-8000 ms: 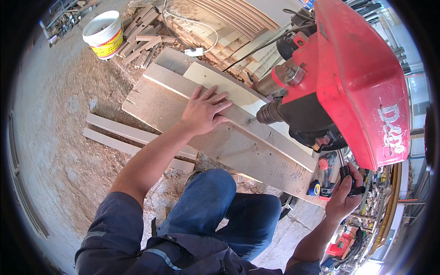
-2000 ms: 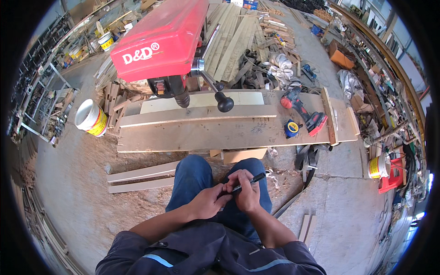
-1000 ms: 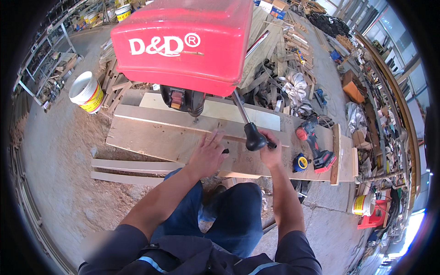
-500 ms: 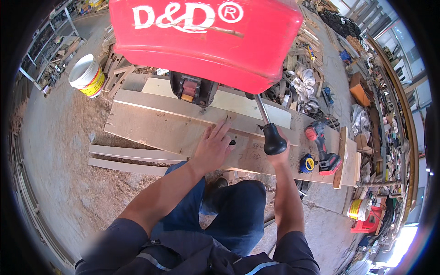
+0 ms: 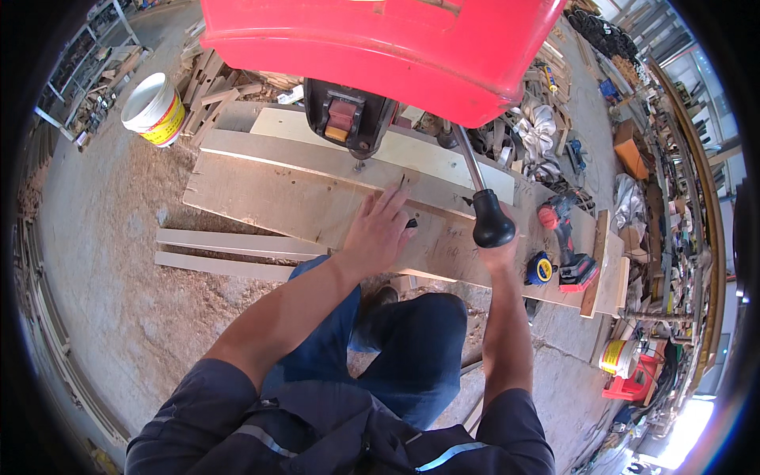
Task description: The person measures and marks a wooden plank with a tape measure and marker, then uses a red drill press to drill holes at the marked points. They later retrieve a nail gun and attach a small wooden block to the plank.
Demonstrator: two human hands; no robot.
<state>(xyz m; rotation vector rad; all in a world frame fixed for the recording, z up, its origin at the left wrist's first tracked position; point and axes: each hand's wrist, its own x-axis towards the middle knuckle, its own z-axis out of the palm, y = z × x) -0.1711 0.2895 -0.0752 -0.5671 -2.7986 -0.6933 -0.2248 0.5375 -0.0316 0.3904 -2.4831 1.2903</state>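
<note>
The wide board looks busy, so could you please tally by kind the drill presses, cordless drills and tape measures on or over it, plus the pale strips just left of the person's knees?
Drill press: 1
Cordless drill: 1
Tape measure: 1
Pale strips: 2
Total: 5

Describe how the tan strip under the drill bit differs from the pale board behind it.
The tan strip is darker and browner; the pale board is creamier. The tan strip lies nearer the person, the pale board farther off. The left hand reaches onto the tan strip, not the pale board. Both are long and lie flat.
</note>
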